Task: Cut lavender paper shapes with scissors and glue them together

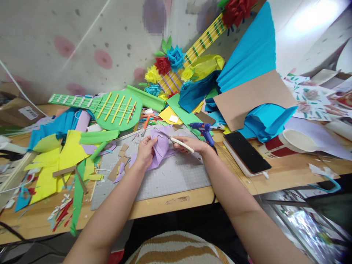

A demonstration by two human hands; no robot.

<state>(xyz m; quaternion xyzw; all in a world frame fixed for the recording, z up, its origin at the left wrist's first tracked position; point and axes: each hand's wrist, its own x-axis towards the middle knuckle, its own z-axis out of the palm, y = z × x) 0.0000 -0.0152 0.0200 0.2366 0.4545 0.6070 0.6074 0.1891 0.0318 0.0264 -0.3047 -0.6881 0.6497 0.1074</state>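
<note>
My left hand [146, 151] pinches the left edge of a sheet of purple crepe paper [161, 149], holding it over the grey cutting mat [189, 174]. In my right hand [188, 144] is a pair of scissors [183, 143] with white handles. Their blades point to the upper left and lie at the upper part of the purple paper; whether the paper is between them I cannot tell. Brown cardboard scraps [118, 163] and small purple bits lie on the mat left of my left hand. A blue glue gun [203, 131] rests just beyond my right hand.
A green paper guitar [118, 110] lies at the back left; a yellow one with paper flowers [202, 40] leans on the wall. Yellow paper [49, 170] covers the left side. On the right are a phone [247, 152], a paper cup [288, 143] and blue crepe paper [251, 51].
</note>
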